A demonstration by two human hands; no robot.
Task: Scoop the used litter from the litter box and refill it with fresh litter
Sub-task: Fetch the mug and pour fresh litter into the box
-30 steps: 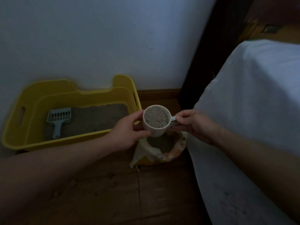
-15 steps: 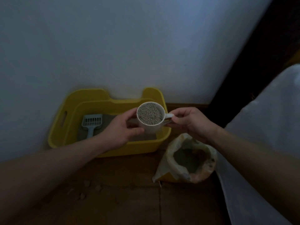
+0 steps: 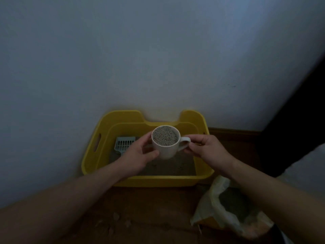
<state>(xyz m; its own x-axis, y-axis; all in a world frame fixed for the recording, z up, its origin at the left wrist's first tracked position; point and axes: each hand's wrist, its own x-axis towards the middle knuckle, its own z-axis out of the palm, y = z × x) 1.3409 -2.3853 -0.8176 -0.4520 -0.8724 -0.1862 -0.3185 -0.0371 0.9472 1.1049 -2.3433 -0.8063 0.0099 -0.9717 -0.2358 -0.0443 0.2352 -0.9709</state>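
Though half behind left hand, blue scoop inside litter box.

No legible text or labels.

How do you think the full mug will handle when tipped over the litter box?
The mug is filled to its rim with litter, so it is probably heavy for its size and would shed grains at a slight tilt. Its wall looks smooth, perhaps slippery; the left hand cups it while the right hand pinches the handle.
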